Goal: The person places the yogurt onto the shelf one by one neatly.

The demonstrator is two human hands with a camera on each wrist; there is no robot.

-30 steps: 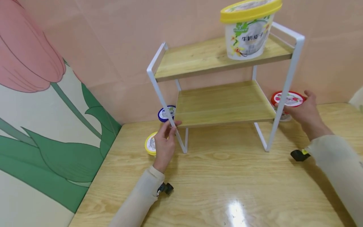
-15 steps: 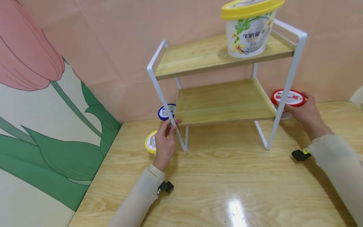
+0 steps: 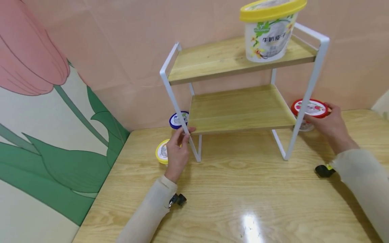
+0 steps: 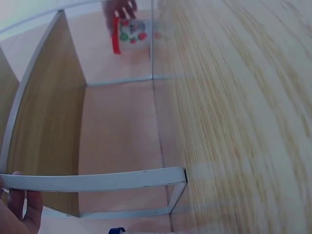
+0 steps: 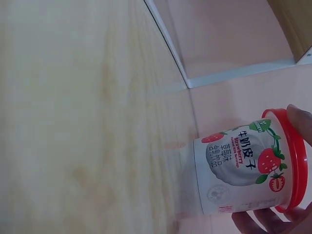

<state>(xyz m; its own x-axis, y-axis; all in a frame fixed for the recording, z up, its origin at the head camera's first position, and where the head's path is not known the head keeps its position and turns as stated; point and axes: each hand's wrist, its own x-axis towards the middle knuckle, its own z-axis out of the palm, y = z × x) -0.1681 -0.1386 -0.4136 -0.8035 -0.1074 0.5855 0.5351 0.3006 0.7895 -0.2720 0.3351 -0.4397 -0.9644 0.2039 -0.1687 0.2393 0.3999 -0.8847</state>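
My left hand [image 3: 177, 152] grips the left front leg of a two-tier shelf rack [image 3: 240, 109] with wooden boards and a white metal frame, at the lower board's corner. In the left wrist view, fingers [image 4: 33, 204] wrap that white frame. To the right of the rack, my right hand [image 3: 332, 128] holds a strawberry tub [image 5: 243, 165] by its red lid, thumb on one side and fingers on the other. The tub is upright, its base at the tabletop near the back wall. The rack's right leg partly hides it in the head view.
A large yellow-lidded tub [image 3: 268, 37] stands on the top board, towards the right. Left of the rack are a blue-lidded tub [image 3: 176, 121] and a smaller yellow-lidded tub [image 3: 162, 152], both partly hidden. A pink wall [image 3: 136, 67] backs the wooden table [image 3: 225, 195].
The right hand's raised finger has come down against the red lid. My left hand keeps its grip on the rack, and the tubs stay about where they were.
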